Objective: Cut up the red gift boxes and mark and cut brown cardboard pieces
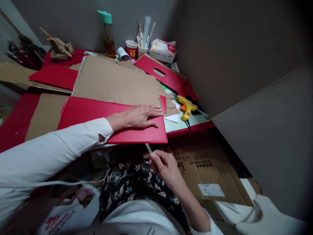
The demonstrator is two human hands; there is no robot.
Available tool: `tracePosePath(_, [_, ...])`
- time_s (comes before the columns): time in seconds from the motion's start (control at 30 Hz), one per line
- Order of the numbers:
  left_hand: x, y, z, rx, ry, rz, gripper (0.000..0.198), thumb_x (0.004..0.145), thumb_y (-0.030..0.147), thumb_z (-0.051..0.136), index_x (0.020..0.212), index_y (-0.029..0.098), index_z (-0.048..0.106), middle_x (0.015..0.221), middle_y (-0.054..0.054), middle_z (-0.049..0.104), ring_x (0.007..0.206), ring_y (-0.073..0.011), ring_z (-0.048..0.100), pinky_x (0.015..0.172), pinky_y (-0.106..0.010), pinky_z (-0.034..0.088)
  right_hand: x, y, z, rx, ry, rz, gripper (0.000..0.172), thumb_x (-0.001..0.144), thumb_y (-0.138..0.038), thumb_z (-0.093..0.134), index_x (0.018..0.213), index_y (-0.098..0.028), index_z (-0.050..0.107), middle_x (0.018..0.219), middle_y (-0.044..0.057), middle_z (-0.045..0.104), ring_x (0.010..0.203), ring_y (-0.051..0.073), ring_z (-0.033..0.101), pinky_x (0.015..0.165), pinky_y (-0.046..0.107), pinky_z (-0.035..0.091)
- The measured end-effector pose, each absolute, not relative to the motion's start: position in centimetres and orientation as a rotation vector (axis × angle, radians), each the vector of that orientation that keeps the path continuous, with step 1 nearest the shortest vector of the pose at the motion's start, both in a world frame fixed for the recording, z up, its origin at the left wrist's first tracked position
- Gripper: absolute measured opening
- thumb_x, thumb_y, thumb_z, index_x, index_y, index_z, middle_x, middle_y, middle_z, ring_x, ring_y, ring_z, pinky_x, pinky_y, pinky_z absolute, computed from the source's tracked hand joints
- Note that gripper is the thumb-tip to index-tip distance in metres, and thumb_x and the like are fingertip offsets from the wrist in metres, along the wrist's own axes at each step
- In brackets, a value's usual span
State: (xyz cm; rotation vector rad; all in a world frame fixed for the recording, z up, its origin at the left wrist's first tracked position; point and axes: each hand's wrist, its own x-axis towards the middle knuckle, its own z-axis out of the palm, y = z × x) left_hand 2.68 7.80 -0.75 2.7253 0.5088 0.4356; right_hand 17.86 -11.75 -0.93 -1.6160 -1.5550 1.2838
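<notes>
My left hand (138,117) lies flat, fingers stretched, on a red sheet (90,114) along the near table edge. It presses near the sheet's right end and holds nothing. Below that edge, my right hand (166,166) pinches a thin, flat, pale strip (148,148) between thumb and fingers. The strip points up toward the red sheet's front edge; its far end is hidden there, and I cannot make out what kind of tool or piece it is. A brown cardboard panel (114,78) extends behind the red sheet.
A yellow glue gun (187,107) lies to the right, with a red panel with a slot (161,72) behind it. Further back stand a teal-lidded bottle (107,34), a red paper cup (131,49) and a tissue pack (163,50). A flattened carton (207,169) lies below the table.
</notes>
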Motion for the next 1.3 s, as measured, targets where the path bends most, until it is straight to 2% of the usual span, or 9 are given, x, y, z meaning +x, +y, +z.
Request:
tracePosePath(0.3, [2.7,7.8,-0.8,2.739,0.517,0.426,0.065,0.097,0.058,0.049,0.144,0.013,0.051,0.15,-0.012,0.051,0.147,-0.0252,0.036,0.124,-0.042,0.024,18.3,-12.9,-1.6,-1.625,-1.58,1.25,0.042,0.095,-0.044,0.045,0.062,-0.02,0.054,0.048,-0.004,0.045,0.045,0.01,0.038,0.048,0.023,0.028])
tracePosePath(0.47, [2.7,7.9,-1.0,2.737,0.521,0.412,0.065,0.097,0.056,0.05,0.145,0.012,0.049,0.152,-0.013,0.049,0.148,-0.0256,0.034,0.124,-0.043,0.022,17.2,-10.6,-1.2,-1.625,-1.588,1.152,0.04,0.095,-0.042,0.046,0.066,-0.02,0.059,0.05,-0.003,0.05,0.048,0.011,0.042,0.052,0.023,0.031])
tracePosePath(0.67, [2.8,8.0,-1.0,2.745,0.513,0.424,0.062,0.098,0.057,0.046,0.144,0.015,0.051,0.151,-0.011,0.051,0.147,-0.0244,0.036,0.123,-0.043,0.024,15.7,-11.1,-0.7,-1.632,-1.64,1.03,0.04,0.097,-0.039,0.044,0.063,-0.02,0.054,0.052,-0.003,0.049,0.051,0.011,0.045,0.056,0.025,0.029])
tracePosePath(0.8, [2.9,7.9,-1.0,2.747,0.523,0.432,0.063,0.098,0.06,0.044,0.144,0.018,0.051,0.151,-0.009,0.051,0.147,-0.0236,0.037,0.122,-0.041,0.024,16.0,-12.9,-1.2,-1.633,-1.663,1.053,0.042,0.098,-0.04,0.044,0.061,-0.02,0.049,0.054,-0.003,0.048,0.052,0.011,0.043,0.054,0.025,0.027])
tracePosePath(1.07, [2.9,8.0,-1.1,2.755,0.524,0.421,0.062,0.098,0.06,0.042,0.144,0.018,0.051,0.152,-0.009,0.05,0.148,-0.0234,0.035,0.123,-0.041,0.022,15.1,-11.3,-1.6,-1.608,-1.578,1.133,0.039,0.097,-0.04,0.043,0.066,-0.02,0.056,0.051,-0.004,0.048,0.047,0.011,0.042,0.052,0.023,0.03])
tracePosePath(1.3, [2.9,8.1,-1.1,2.757,0.519,0.425,0.064,0.098,0.059,0.045,0.143,0.015,0.051,0.151,-0.011,0.051,0.147,-0.0242,0.036,0.123,-0.041,0.024,14.4,-11.7,-1.3,-1.595,-1.595,1.099,0.038,0.096,-0.038,0.044,0.064,-0.021,0.053,0.052,-0.004,0.047,0.049,0.011,0.042,0.054,0.024,0.029])
